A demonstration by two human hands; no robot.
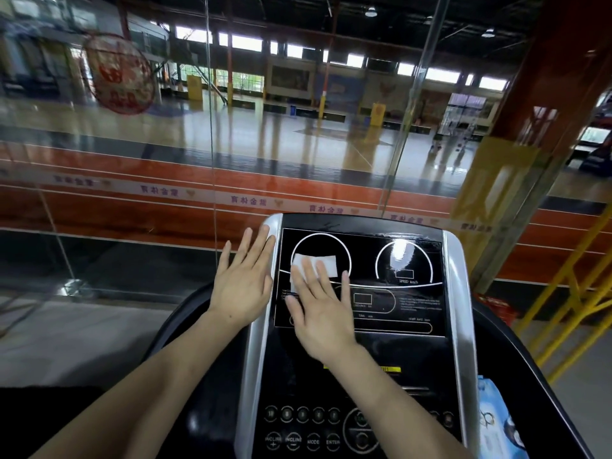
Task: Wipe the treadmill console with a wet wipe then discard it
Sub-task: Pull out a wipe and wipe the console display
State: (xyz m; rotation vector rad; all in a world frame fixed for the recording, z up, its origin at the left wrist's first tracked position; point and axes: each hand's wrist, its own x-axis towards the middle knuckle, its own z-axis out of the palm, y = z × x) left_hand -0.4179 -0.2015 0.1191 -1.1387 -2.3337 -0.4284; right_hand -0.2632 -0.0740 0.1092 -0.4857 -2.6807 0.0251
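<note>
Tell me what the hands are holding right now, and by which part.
Nothing is gripped. The right hand presses the wet wipe flat on the console with straight fingers over its lower left part; the left hand rests open at the console's left edge.

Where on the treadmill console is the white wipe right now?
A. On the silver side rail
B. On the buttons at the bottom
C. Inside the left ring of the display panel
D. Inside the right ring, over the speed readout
C: the wet wipe lies inside the left ring of the display panel, pressed flat under the straight fingers of the right hand, while the left hand rests against the silver side rail.
</note>
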